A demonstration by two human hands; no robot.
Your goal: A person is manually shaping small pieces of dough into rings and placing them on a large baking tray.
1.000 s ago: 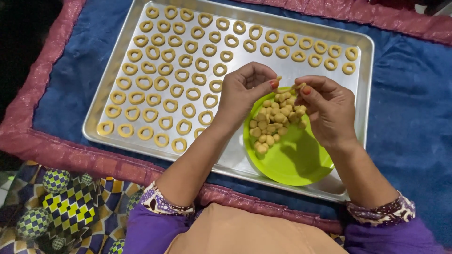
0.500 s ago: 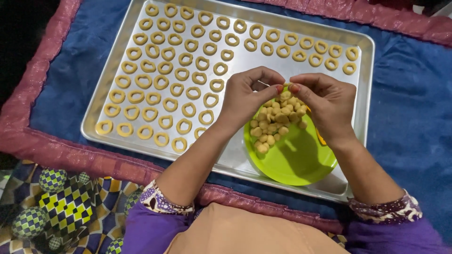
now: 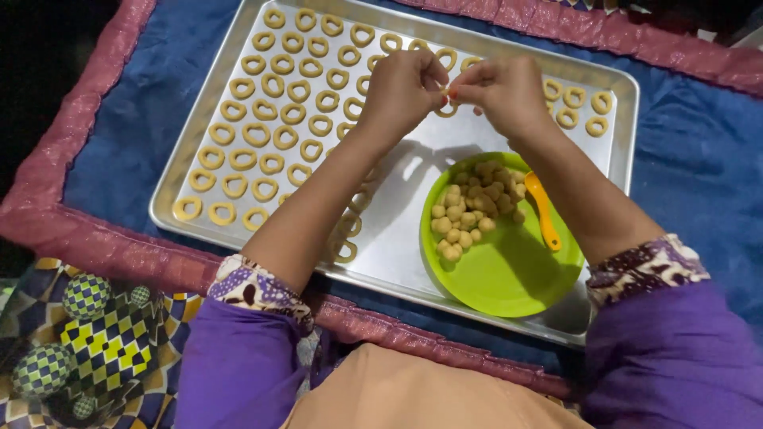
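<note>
Head view, fingers: left hand (image 3: 405,83) and right hand (image 3: 501,87) pinch one small dough piece (image 3: 445,102) together above the tray (image 3: 397,238).
Done: dough rings (image 3: 270,111) fill the tray's left half.
Left: many dough balls (image 3: 473,206) heaped on the green plate (image 3: 509,270).

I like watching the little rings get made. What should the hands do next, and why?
Probably lower the dough ring onto the bare part of the metal tray beside the other rings. The left hand and right hand pinch it together above the tray, it looks already looped, and the finished rings lie in neat rows.
</note>
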